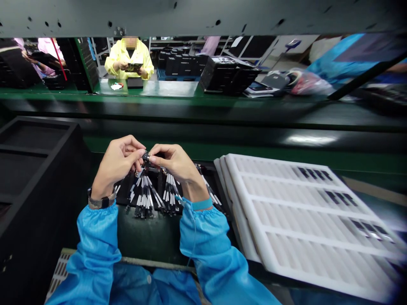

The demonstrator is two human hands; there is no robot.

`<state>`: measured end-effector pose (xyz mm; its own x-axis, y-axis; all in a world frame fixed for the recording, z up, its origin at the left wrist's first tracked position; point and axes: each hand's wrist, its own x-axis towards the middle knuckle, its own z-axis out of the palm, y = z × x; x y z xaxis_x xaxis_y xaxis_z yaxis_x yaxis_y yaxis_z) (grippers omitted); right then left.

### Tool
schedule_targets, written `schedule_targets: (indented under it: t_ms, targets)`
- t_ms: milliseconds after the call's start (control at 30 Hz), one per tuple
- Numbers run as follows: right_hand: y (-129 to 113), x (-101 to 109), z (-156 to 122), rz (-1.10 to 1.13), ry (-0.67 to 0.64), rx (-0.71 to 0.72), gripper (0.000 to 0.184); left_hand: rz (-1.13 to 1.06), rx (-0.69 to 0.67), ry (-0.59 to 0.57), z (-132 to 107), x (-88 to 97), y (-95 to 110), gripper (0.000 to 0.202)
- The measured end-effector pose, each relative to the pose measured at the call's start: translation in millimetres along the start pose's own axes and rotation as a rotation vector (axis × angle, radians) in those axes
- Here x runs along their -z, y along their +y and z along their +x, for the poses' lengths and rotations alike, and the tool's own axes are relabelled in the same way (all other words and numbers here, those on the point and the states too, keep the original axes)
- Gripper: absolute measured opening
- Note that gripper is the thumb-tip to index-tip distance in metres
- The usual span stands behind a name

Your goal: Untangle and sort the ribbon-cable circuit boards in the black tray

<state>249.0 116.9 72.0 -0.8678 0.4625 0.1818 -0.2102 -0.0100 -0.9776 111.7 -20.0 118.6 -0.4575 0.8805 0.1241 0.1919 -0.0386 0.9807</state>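
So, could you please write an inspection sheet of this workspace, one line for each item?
Surface: dark green bench top, partly covered by trays.
Job's things: small dark part pinched between both hands; bunches of black and white strips lie fanned out below on a black tray.
Clutter: stack of white slotted trays on the right, a few slots filled; black tray stack on the left.
Grippers: left hand and right hand both closed on the small dark part, fingertips meeting.
Cables: thin cord at the right sleeve.
Surroundings: green conveyor behind, black boxes on it; person in yellow opposite.
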Motion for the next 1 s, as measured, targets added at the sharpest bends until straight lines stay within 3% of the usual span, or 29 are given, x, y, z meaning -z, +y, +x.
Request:
schedule_targets:
  t_ms: [733,1000]
  targets:
    - [4,0,2,0.028,-0.003,-0.031,0.046,0.022,0.016,0.004,1,-0.4,0,0.011]
    - [6,-2,4,0.027,-0.036,-0.021,0.044,-0.075,0.048,-0.084,6,10.7,-5,0.034]
